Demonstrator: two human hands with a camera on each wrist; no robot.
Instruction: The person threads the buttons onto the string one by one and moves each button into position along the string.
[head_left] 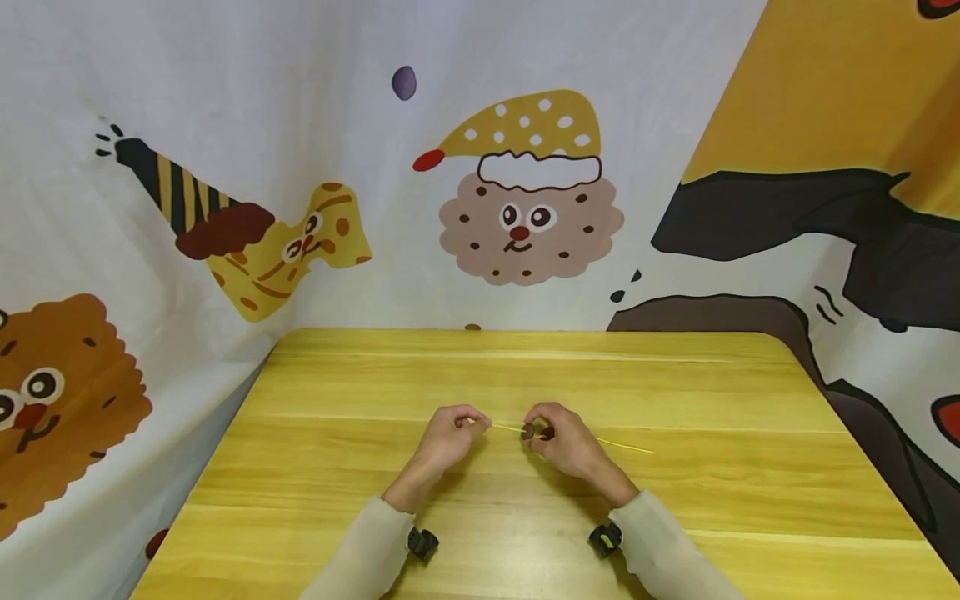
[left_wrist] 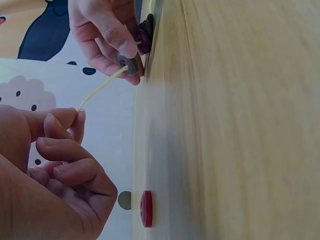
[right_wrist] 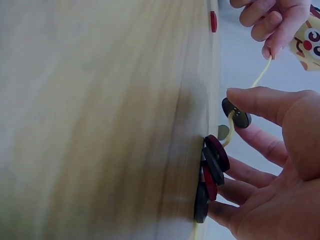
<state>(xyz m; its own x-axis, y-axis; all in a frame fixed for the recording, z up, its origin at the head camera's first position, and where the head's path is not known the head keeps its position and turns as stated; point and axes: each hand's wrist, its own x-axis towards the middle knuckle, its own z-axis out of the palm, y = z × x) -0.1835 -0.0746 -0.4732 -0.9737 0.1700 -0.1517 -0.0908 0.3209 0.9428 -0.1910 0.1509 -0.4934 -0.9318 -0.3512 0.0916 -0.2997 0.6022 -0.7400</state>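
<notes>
A brown-grey button (right_wrist: 237, 114) is pinched by the thumb and fingers of my right hand (head_left: 567, 442). A thin yellow string (head_left: 626, 447) passes through it. At the string's left end, my left hand (head_left: 447, 437) pinches it between thumb and forefinger, its other fingers loosely curled. Between the two hands the string runs fairly straight. Several dark red and black buttons (right_wrist: 214, 167) sit in a leaning row on the string, low at the tabletop under my right fingers. Beyond them, the string's tail stretches right across the wood.
A single red button (left_wrist: 146, 209) lies on the wooden table (head_left: 337, 483) near my left hand, hidden in the head view. Behind the far table edge hangs a white cloth (head_left: 337, 83) printed with cartoon figures. Each wrist carries a small black camera (head_left: 423, 544).
</notes>
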